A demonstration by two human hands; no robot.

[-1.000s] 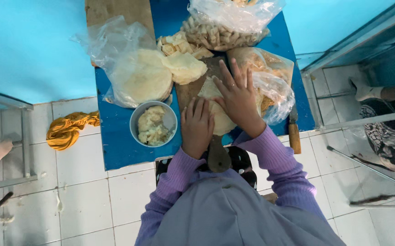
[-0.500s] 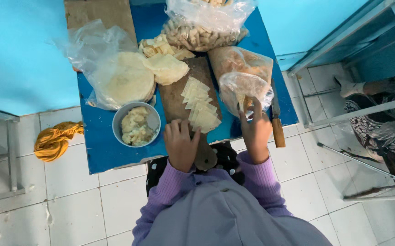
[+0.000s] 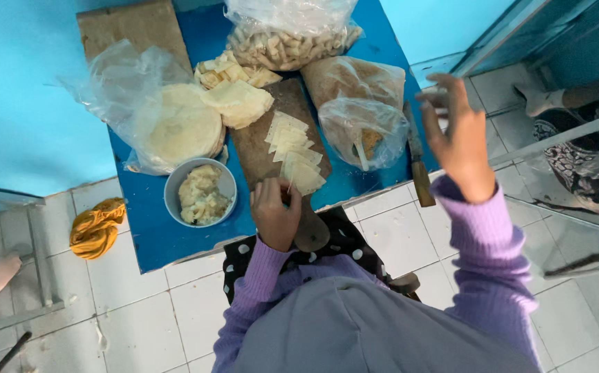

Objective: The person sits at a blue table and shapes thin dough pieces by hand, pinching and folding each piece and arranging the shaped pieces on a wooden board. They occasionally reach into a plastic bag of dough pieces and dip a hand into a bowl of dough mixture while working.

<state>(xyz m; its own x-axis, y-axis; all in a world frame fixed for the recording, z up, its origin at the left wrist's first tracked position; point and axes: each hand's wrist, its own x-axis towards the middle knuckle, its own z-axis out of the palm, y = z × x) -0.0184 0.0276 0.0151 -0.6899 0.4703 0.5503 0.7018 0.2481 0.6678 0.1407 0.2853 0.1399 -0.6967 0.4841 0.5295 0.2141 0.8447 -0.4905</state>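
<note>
Blue covers the small worktop (image 3: pixel 175 235), and a dark wooden cutting board (image 3: pixel 261 148) lies along its middle with a fanned row of pale square wrappers (image 3: pixel 292 148) on it. The left hand (image 3: pixel 276 213) rests curled at the near end of the board, fingers closed around what looks like 1 thin wrapper edge or stick; I cannot tell which. The right hand (image 3: pixel 460 138) hangs open in the air above the worktop's right edge, fingers spread, holding nothing, just past a wooden-handled knife (image 3: pixel 418 166). A grey bowl of lumpy filling (image 3: pixel 200 193) sits just left of the board, beside a bagged stack of round sheets (image 3: pixel 178 128). To do this well, I judge the left hand should keep the stack pinned lightly while 1 wrapper is peeled free, so the rest stay fanned.
</note>
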